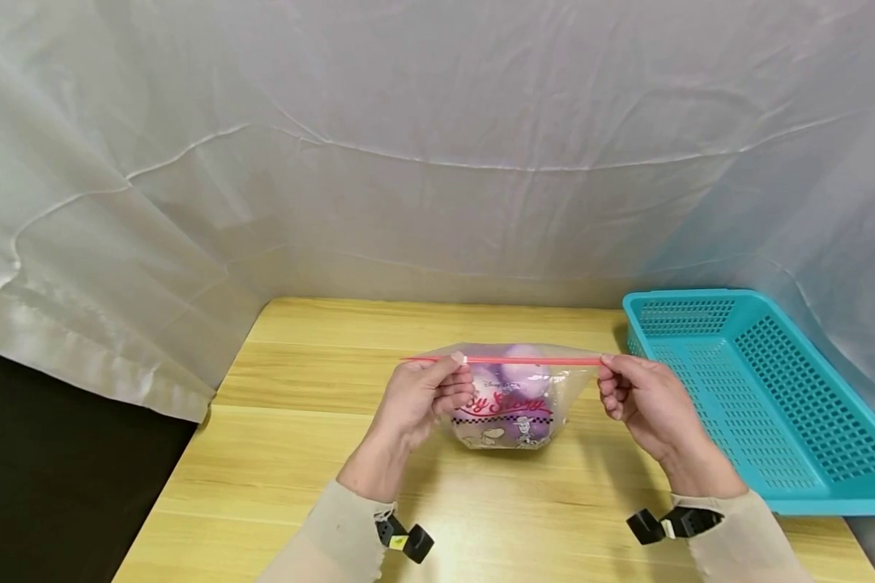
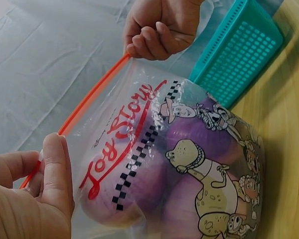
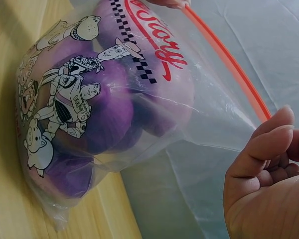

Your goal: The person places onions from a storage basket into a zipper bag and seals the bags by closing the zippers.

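A clear zip bag (image 1: 506, 417) with Toy Story print stands on the wooden table, its orange-red zip strip (image 1: 532, 360) stretched level across the top. Several round purple onions (image 2: 202, 144) show through the plastic. My left hand (image 1: 424, 393) pinches the strip near its left end, at a small white slider (image 1: 465, 359). At the opposite end, thumb and index finger of my right hand (image 1: 652, 405) pinch the corner of the strip. In the right wrist view, the plastic (image 3: 209, 134) is drawn taut toward the right hand (image 3: 269, 174).
A teal perforated basket (image 1: 809, 502) sits on the table at the right, just beyond my right hand. Pale cloth (image 1: 437, 219) hangs behind the wooden table (image 1: 262, 478) and along its sides. A dark area (image 1: 58, 470) lies off the left edge.
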A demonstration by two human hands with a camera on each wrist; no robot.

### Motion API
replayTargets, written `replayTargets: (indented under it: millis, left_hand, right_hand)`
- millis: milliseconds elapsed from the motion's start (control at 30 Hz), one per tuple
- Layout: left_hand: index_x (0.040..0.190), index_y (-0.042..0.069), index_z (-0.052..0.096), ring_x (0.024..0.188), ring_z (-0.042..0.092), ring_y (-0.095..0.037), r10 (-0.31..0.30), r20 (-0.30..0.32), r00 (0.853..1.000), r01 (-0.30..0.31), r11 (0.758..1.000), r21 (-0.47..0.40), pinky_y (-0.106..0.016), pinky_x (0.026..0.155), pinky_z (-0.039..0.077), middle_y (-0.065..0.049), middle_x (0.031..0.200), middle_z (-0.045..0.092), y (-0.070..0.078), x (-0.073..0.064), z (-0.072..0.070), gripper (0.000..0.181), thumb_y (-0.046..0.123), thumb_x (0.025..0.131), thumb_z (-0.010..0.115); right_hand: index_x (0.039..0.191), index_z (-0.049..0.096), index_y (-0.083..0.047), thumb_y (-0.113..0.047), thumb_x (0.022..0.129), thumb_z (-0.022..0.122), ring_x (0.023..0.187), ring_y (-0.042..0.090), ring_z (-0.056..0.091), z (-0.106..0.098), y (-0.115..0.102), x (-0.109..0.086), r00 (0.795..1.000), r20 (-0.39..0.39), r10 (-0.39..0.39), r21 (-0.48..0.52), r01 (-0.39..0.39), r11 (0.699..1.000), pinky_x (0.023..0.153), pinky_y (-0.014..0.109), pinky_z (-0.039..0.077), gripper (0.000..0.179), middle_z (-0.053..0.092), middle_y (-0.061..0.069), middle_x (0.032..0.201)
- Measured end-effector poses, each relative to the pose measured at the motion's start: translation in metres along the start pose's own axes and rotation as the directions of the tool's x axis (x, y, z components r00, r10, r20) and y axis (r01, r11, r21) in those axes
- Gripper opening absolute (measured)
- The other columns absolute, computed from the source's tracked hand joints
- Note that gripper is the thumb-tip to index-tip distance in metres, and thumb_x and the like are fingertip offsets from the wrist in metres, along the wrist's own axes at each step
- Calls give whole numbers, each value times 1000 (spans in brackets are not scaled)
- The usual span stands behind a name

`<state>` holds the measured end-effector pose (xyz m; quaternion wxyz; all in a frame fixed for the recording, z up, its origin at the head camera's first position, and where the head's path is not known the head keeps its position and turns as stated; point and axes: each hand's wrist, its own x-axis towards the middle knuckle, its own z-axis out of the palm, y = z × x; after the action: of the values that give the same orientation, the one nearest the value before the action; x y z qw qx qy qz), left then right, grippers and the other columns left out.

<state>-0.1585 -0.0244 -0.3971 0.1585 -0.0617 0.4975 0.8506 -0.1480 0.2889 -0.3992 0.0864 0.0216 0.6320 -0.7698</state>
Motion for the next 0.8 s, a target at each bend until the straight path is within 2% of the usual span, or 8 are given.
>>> replayTargets:
  millis: [233,467,800]
  left_hand:
    - [89,3,76,66,75,-13,17,-16,1000,-16,1000,16,-20,65,60,-8,78,76,2,0,-9,21,7,104,62]
    - [96,-1,76,66,74,-13,30,-55,998,-29,999,22,-21,64,60,-9,79,76,6,-2,-15,17,9,104,63]
    - [94,3,74,68,74,-13,43,-69,997,-42,999,22,-23,68,61,-7,82,75,11,-2,-25,16,8,104,63]
  right_hand:
    - [82,71,-12,-22,109,57,57,8,56,0,0,0,1000,-14,-1,9,1,1000,52,22,48,33,64,-3,70]
    - [82,71,-12,-22,109,57,57,8,56,-1,-1,0,1000,-17,5,24,-4,1000,52,21,48,33,65,-4,70]
    - [81,72,-13,-21,109,56,57,7,56,-4,-2,-1,1000,-20,22,49,-21,999,52,20,48,34,65,-4,70]
